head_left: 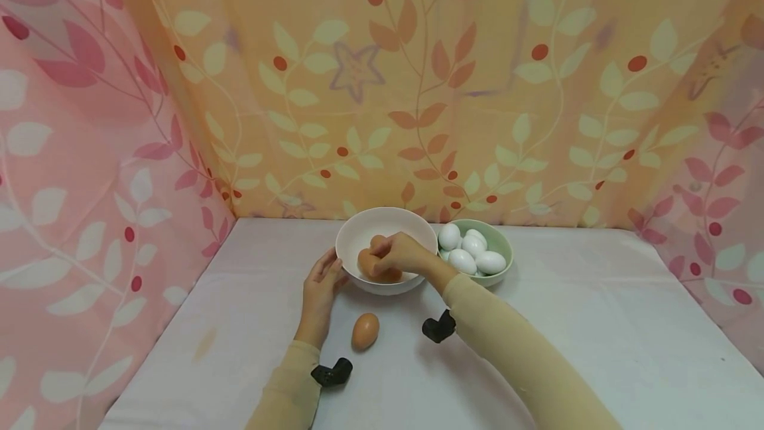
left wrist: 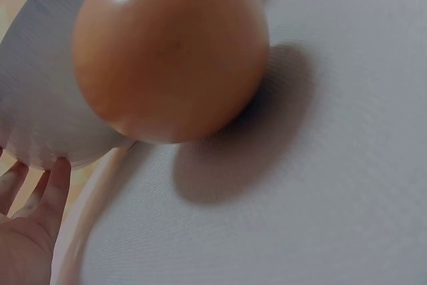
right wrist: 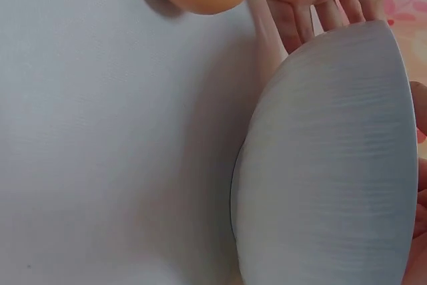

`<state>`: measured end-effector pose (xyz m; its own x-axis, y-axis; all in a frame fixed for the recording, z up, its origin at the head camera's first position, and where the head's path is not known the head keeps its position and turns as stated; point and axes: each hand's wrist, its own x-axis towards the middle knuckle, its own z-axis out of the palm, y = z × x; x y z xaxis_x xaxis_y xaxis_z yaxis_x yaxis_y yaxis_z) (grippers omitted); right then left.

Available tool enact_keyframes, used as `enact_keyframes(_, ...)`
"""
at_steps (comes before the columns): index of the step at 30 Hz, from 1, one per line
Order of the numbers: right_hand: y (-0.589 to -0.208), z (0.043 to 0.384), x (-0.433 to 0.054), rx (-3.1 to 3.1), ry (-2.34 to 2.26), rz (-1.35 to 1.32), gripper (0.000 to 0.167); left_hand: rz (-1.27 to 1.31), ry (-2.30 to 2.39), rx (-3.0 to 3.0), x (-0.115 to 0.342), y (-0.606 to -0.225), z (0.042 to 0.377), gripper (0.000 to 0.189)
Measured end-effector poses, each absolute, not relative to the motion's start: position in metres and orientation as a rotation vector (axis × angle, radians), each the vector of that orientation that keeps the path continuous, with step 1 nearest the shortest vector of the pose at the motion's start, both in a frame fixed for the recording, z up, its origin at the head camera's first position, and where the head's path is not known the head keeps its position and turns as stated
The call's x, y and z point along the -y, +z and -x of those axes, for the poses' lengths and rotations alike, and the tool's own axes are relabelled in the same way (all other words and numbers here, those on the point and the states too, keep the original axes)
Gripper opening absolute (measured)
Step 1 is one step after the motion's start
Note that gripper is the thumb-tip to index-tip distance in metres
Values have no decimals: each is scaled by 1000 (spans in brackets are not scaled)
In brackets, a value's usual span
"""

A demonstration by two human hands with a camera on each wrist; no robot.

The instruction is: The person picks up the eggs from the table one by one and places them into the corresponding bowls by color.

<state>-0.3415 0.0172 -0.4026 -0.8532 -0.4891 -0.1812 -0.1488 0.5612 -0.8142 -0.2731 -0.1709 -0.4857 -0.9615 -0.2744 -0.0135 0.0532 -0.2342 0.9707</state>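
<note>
A white bowl (head_left: 386, 288) stands near the back of the table with brown eggs (head_left: 390, 276) inside. My right hand (head_left: 406, 254) reaches over its rim and pinches a brown egg (head_left: 365, 261) among the others; the bowl's wall hides this grip in the right wrist view. Against the bowl's left side rests my left hand (head_left: 321, 287), its fingers (left wrist: 57, 188) extended along the outer wall and its thumb at the rim. One more brown egg (head_left: 365, 332) lies on the table in front of the bowl, between the two forearms.
Right beside the white bowl stands a green bowl (head_left: 507, 259) with several white eggs (head_left: 462, 261). A white cloth (head_left: 573, 324) covers the table. Patterned curtains (head_left: 382, 118) close off the back and both sides. Black wrist devices (head_left: 438, 326) sit on both sleeves.
</note>
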Motion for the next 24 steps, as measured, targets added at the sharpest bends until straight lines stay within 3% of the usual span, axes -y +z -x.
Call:
enact_keyframes(16,-407,340,-5,-2606,-941,615,33,-267,-2288,1830,172,-485,274,49)
enact_keyframes(24,-392,323,-20,-2377,-1362,561,33,-268,-2291,1813,171,-487,275,47)
